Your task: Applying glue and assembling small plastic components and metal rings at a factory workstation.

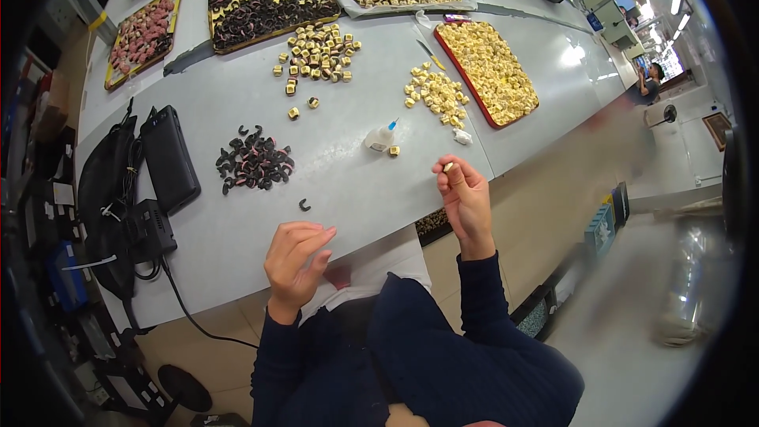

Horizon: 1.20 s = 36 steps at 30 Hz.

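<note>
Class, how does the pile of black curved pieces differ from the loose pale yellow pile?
The black pile holds open, C-shaped pieces; the yellow pile holds blocky ones. The black pile lies toward the person's left, the yellow pile toward the right, beside the red tray. Both lie loose on the grey table.

- Black rectangular device (171, 160): lies at left.
- Black cable (181, 306): hangs at near left.
- Turquoise basket (599, 231): stands at right.
- Brown-framed panel (718, 130): hangs at far right.

Free passage on table (360, 199) between black pile (254, 161) and bottle (379, 139)
</note>
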### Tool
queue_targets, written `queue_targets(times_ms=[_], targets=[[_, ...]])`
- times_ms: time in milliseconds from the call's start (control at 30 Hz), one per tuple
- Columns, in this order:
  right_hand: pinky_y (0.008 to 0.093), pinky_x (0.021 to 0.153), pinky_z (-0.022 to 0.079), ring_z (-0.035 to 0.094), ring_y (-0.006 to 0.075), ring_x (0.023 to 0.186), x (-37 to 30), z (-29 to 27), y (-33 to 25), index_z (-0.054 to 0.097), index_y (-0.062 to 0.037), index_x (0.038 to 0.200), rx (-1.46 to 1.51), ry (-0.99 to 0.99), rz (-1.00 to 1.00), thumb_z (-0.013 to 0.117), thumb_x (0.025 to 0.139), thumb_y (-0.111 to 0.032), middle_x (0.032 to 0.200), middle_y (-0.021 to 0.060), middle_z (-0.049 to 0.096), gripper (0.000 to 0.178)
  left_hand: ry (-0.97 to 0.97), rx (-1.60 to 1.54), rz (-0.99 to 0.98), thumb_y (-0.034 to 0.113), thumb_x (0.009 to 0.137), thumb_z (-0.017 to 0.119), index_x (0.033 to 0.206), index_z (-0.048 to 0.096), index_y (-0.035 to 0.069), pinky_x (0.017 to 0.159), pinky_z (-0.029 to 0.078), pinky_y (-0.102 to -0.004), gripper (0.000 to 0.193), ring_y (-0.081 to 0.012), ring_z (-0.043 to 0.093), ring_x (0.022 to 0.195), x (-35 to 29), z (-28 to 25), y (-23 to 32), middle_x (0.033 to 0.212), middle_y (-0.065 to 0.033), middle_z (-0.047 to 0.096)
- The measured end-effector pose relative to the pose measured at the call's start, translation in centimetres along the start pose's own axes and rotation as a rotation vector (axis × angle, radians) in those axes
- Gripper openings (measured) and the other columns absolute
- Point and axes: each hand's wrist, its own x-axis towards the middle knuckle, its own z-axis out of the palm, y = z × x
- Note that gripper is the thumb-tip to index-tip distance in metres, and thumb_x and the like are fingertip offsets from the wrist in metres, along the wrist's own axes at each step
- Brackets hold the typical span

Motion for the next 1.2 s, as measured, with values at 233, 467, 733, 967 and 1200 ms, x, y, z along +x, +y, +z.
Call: queue_targets(times_ms=[233,467,733,967,1200], targets=[[0.0166,0.062,0.037,0.044,0.0044,0.068,0.5,-2.2,0.1,0.059,0.0053,0.108,-0.015,0.051,-0.074,0.059,0.098,-0.020,0.091,0.0058,0.056,0.028,0.027,0.003,-0.008,0.018,0.092,0.062,0.095,0.069,0.001,0.074,0.051,-0.0345,0.018,-0.0277,0.062,0.085,0.0,-0.1,0.0,0.088,-0.0105,0.069],[0.0156,0.060,0.036,0.042,0.0048,0.066,0.3,-3.3,0.4,0.059,0.0053,0.108,-0.012,0.055,-0.081,0.059,0.097,-0.019,0.089,0.0058,0.055,0.027,0.088,0.087,-0.036,0.010,0.084,0.067,0.095,0.070,0.003,0.073,0.050,-0.0352,0.014,-0.0285,0.062,0.084,-1.0,-1.1,0.3,0.087,-0.0097,0.066],[0.0167,0.058,0.037,0.046,0.0056,0.065,0.6,-3.7,0.8,0.063,0.0071,0.102,0.008,0.077,-0.075,0.061,0.096,-0.019,0.086,0.0068,0.058,0.027,0.117,0.244,-0.103,0.009,0.085,0.066,0.097,0.069,0.001,0.077,0.049,-0.0361,0.015,-0.0295,0.061,0.087,-1.6,-3.2,0.5,0.090,-0.0111,0.066],[0.0196,0.063,0.044,0.054,0.0078,0.070,1.6,-2.7,1.4,0.066,0.0065,0.106,-0.200,0.115,-0.115,0.065,0.094,-0.016,0.089,0.0080,0.065,0.026,0.047,0.368,-0.153,0.006,0.068,0.079,0.103,0.069,0.005,0.080,0.049,-0.0370,0.036,-0.0286,0.059,0.094,-1.0,-3.7,0.6,0.099,-0.0077,0.066],[0.0216,0.076,0.049,0.060,0.0096,0.086,5.6,0.7,0.3,0.059,0.0034,0.125,-0.744,-0.028,-0.148,0.059,0.097,-0.015,0.111,0.0090,0.067,0.034,-0.027,0.438,-0.189,0.011,0.069,0.080,0.113,0.067,0.007,0.083,0.043,-0.0364,0.045,-0.0246,0.057,0.094,-1.2,-2.7,0.2,0.097,-0.0047,0.064]])
